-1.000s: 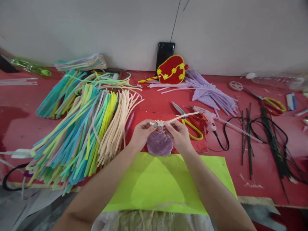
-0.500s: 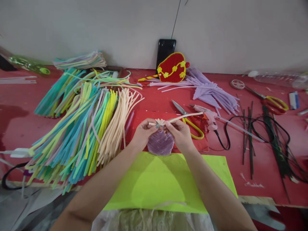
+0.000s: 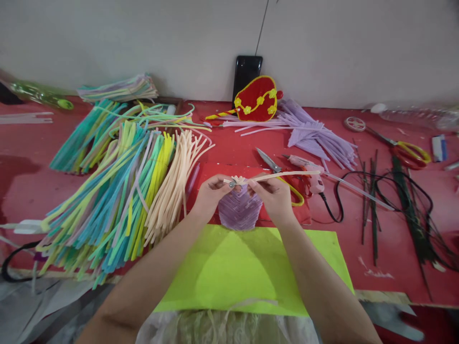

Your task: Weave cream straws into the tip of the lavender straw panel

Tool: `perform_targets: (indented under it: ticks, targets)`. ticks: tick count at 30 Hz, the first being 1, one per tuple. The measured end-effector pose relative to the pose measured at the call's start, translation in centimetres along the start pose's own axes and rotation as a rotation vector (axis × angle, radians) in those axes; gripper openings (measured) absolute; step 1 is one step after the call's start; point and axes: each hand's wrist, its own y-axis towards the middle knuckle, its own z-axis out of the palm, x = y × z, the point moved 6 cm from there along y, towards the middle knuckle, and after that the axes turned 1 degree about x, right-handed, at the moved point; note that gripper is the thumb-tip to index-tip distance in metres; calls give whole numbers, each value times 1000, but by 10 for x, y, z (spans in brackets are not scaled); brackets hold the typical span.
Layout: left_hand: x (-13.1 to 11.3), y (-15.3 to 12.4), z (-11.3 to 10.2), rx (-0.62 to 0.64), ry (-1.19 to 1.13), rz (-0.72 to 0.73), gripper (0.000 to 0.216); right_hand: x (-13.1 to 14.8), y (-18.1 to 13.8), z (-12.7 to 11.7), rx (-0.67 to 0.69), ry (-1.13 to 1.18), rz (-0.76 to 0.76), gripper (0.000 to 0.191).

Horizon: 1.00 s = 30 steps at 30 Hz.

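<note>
A purple woven leaf-shaped piece [image 3: 239, 212] is held upright between both hands above the red table [image 3: 32, 181]. My left hand [image 3: 210, 196] pinches its top left edge, fingers closed. My right hand [image 3: 274, 197] grips the top right and holds a cream pipe-cleaner strip [image 3: 283, 176] that runs off to the right across the piece's top. Cream loops sit where the fingertips meet.
A big pile of pastel strips [image 3: 122, 191] lies at left, purple strips [image 3: 315, 136] at back right. Yellow-handled scissors [image 3: 278, 174], a pink glue gun [image 3: 310, 174] with black cord, dark green wires [image 3: 405, 200], a red fan-shaped piece [image 3: 256, 102], a phone [image 3: 246, 74] and a lime-green sheet [image 3: 251, 267] surround the hands.
The cream strip has been pulled out longer to the right and lies flatter. More of the purple piece shows between the hands, which rose slightly.
</note>
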Motion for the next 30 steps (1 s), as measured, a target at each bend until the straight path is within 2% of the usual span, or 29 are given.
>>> perform_targets:
  ticks: [8, 17, 24, 30]
  targets:
    - [3, 3, -7, -43, 39, 16, 29, 0, 1, 0, -12, -11, -11, 17]
    - [7, 2, -3, -11, 43, -40, 31, -4, 2, -1, -5, 15, 40, 21]
    - [9, -3, 8, 141, 44, -86, 29, -9, 1, 1, 46, 41, 75, 26]
    - [17, -9, 18, 309, -16, -240, 31, -4, -3, 6, 117, 70, 51, 25]
